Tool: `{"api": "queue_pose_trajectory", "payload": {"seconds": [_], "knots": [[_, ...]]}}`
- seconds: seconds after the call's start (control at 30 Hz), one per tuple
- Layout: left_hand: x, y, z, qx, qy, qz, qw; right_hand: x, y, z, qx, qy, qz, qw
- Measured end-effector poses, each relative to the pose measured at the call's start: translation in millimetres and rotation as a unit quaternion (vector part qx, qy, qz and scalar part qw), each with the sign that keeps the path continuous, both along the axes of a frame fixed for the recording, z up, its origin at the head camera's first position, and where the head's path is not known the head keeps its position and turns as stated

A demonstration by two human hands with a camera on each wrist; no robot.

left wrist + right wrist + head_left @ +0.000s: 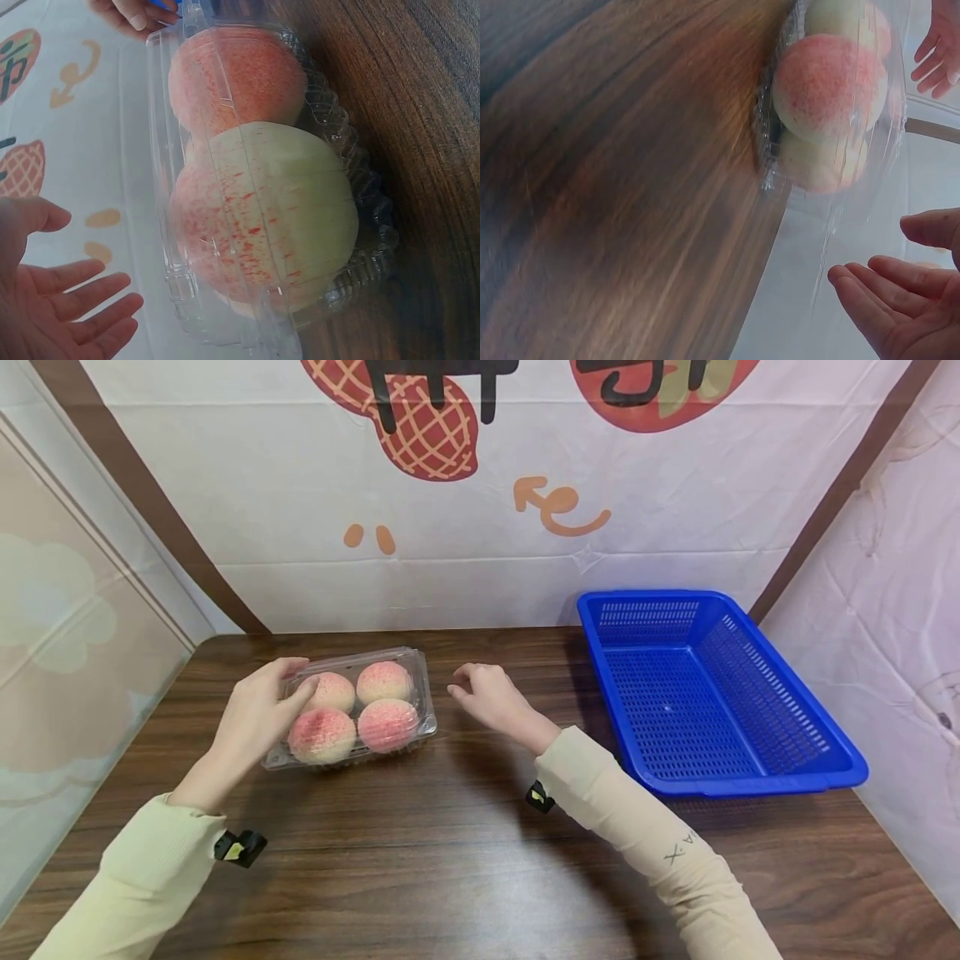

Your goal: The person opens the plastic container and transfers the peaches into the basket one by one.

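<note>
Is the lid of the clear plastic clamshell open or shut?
Shut: in the head view, clear plastic spans all four peaches inside the clamshell. Whether it is snapped tight, I cannot tell.

The box [426, 693] on the left is thin, see-through plastic, smooth and shiny on top, with bumpy ridges low on its sides. The peaches [322, 735] in it look matt and speckled. The basket [757, 783] on the right is hard blue plastic with a little shine and lots of small holes. The bench [420, 860] looks like brown wood, smooth, with a bright shine at the near side. The far sheet [480, 589] looks like creased cloth. Both sleeves [637, 827] are matt cloth.
</note>
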State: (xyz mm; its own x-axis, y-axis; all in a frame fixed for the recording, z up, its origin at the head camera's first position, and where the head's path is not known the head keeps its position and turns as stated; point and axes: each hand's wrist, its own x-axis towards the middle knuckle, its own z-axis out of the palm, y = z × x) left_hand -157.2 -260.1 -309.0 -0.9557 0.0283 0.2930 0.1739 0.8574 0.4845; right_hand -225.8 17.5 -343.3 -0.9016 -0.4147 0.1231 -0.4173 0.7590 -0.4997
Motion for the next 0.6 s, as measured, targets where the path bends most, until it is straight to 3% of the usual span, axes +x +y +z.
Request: {"api": "queue_pose_trajectory", "payload": {"seconds": [0.33,0.6], "knots": [[2.9,-7.6,-7.9,0.034,0.013,0.02,0.9991,3.2,-4.3,-6.2,-0.043,-0.027,-0.002,0.999],[5.8,-12.6,-13.8,0.051,0.014,0.055,0.9971,3.6,-7.2,-12.0,-0.06,-0.015,0.002,0.998]]}}
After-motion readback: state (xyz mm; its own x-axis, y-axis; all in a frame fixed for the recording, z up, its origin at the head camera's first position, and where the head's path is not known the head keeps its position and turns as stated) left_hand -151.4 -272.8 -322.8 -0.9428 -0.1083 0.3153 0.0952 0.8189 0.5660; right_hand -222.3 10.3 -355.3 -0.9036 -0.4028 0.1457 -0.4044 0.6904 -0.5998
